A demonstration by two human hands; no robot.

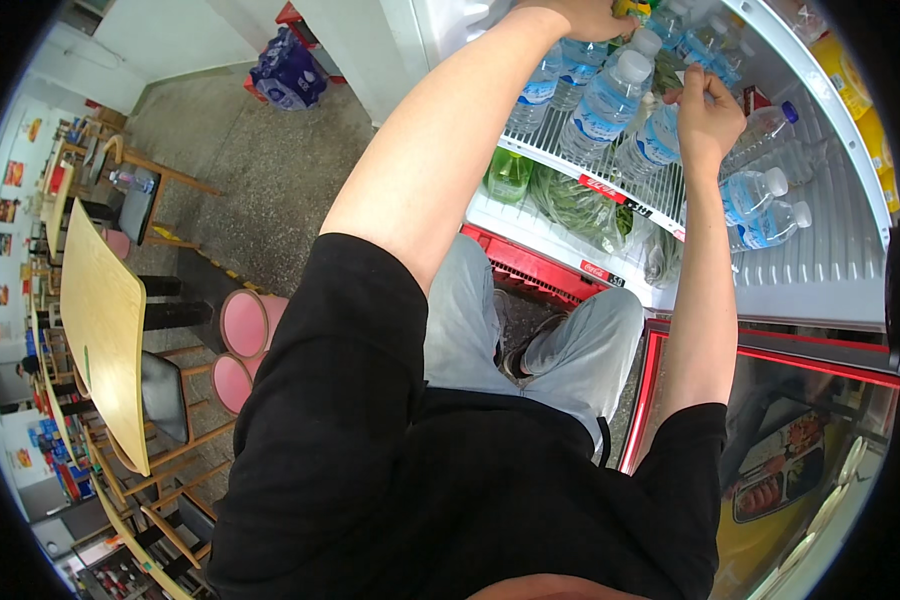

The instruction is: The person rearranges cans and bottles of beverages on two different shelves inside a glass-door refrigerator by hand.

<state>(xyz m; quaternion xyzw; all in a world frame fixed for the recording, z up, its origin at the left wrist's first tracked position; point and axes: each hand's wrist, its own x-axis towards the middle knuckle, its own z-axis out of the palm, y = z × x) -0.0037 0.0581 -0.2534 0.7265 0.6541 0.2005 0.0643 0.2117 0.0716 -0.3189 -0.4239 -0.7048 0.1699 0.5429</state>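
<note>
I seem to be handling bottles (612, 95) near the shelf's (553, 160) front edge, left hand (585, 18) and right hand (712, 115) among them, whether gripping I can't tell; next calls for steadiness.

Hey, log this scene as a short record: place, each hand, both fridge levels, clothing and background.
Place: open fridge, person in front
Left grip: at a yellow-and-green item near the top edge; hold unclear
Right grip: raised among the bottles, fingers bent; contents unclear
Upper level: clear bottles with blue labels, most upright, on a wire shelf
Lower level: green bottle, bagged green vegetables
Clothing: black short-sleeved top, pale jeans
Background, left: wooden table, pink-topped stools, purple bag
</note>
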